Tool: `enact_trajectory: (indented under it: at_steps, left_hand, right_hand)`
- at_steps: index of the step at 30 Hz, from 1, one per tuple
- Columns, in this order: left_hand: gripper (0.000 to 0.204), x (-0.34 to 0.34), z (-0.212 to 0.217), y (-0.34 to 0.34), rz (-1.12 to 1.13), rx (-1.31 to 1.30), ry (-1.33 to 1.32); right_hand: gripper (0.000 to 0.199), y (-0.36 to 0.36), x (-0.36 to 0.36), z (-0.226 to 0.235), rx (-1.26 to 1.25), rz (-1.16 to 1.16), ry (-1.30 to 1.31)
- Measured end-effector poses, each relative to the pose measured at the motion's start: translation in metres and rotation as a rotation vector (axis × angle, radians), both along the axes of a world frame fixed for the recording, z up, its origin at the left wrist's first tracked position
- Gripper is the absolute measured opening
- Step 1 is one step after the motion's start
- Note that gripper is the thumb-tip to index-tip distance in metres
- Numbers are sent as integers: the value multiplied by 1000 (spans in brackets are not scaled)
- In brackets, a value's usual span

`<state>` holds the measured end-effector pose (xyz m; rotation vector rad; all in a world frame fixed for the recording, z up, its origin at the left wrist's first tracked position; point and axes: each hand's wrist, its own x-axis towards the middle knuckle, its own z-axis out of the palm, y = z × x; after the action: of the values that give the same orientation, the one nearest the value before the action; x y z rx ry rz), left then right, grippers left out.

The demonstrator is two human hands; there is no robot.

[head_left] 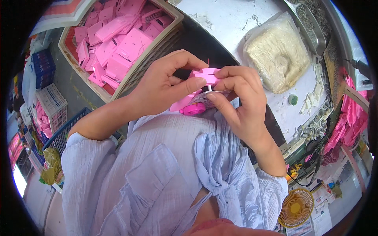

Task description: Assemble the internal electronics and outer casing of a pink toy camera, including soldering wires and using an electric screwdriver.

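Small pink block (pixel 207 76) just above the centre of the frame, raised in front of the wearer's blouse (pixel 165 157), both hands on it. Left hand (pixel 171 76): grip pinched on the block's left end, thumb on the near face, fingers behind. Right hand (pixel 246 100): grip pinched on the right end, fingertips along the upper side, thumb lower, beside a short white pin (pixel 210 89) under the block. Whether thumb and pin touch, cannot tell. Block looks like moulded plastic: probably light, stiff, somewhat slick, so fingertip pressure should do. Ends seem the best hold, keeping the grooved middle free. The pin is slim and likely the weak spot; sideways load might bend or snap it. Thin red strand (pixel 208 62) above the block, perhaps wire; best not tugged. Just below, a brighter pink round piece (pixel 193 109), partly hidden. Crate (pixel 118 91) of flat pink pieces (pixel 134 41), upper left; pale worktop (pixel 280 115), upper right.
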<state>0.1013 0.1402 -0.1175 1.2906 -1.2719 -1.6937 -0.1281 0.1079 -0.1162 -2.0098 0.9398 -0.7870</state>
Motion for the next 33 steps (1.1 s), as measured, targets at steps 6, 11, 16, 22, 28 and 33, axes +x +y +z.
enact_trajectory:
  at_steps: [6,11,16,22,28,33]
  left_hand:
    - [29,-4,-5,1,6,-29,-56]
    - [28,-7,-7,4,26,-9,-49]
    - [26,-11,-4,6,42,31,-70]
    - [23,-14,-8,9,151,53,5]
    - [24,-9,-8,9,81,47,14]
    - [24,-10,-4,12,68,24,8]
  right_hand:
    - [22,-3,-3,3,214,-4,43]
    - [23,-6,-4,5,308,28,63]
    - [28,-10,-2,5,339,48,89]
    - [31,-12,0,6,353,87,132]
    - [30,-12,-1,7,409,134,133]
    - [28,-8,-1,11,429,136,154]
